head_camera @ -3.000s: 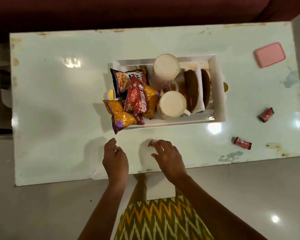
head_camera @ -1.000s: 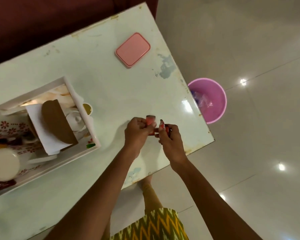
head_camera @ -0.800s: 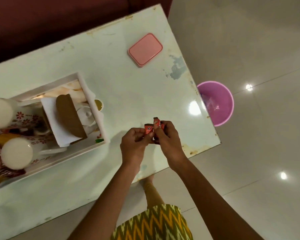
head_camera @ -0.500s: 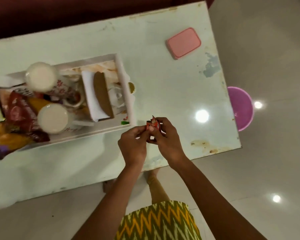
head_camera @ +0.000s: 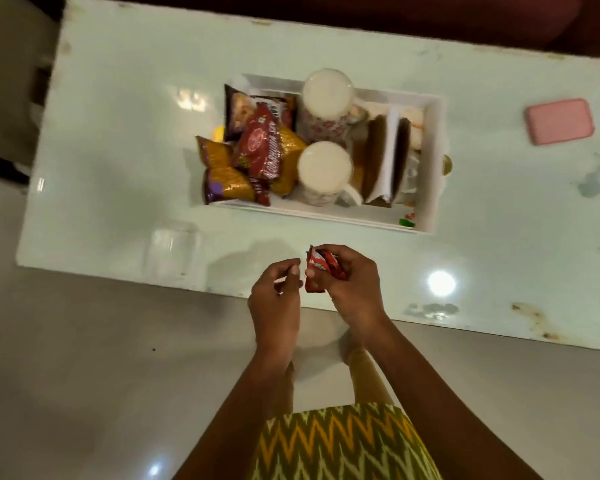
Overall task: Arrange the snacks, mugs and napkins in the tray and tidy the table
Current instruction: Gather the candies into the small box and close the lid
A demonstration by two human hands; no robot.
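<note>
Head view is showing a white counter [head_camera: 125, 140] from above, with a white tray [head_camera: 436, 161] sitting near its middle. Snack packets are piling at the tray's left end: a red packet [head_camera: 262, 147] with white lettering too blurred to read, lying over yellow packets [head_camera: 227, 181] and a dark packet [head_camera: 238, 112] behind. Two mugs [head_camera: 324, 168] with white insides are standing beside them, and folded napkins [head_camera: 390, 157] with brown pieces are filling the right end. A pink box [head_camera: 559, 121] is resting well apart, toward the counter's right end.

Right hand [head_camera: 352, 285] is gripping small red wrappers [head_camera: 321, 271] with white print, unreadable, its fingers [head_camera: 340, 252] curling closed around them above the counter's near edge. Left hand [head_camera: 278, 299] is hovering just beside the wrappers, thumb and forefinger pinching nearly together; whether they are touching the wrappers cannot be told.
</note>
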